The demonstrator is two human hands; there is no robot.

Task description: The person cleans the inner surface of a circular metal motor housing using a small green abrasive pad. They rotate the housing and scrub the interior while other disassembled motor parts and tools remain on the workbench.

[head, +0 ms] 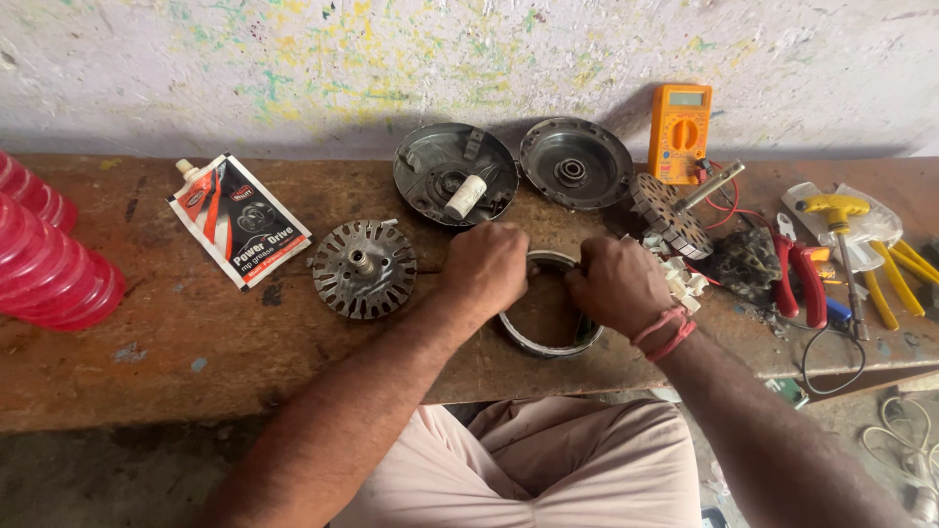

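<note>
Metal ring (544, 337) on worktop (176, 342): I am gripping its rim, left hand (486, 266) and right hand (616, 284) closed on opposite sides.

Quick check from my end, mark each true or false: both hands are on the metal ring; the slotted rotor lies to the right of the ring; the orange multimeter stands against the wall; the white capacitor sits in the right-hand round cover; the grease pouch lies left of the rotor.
1. Both hands, left hand and right hand, are on the metal ring. True.
2. The slotted rotor lies right of the ring. False: it lies left of it.
3. The orange multimeter stands against the wall. True.
4. The white capacitor sits in the right-hand round cover. False: it is in the left-hand cover.
5. The grease pouch lies left of the rotor. True.
</note>
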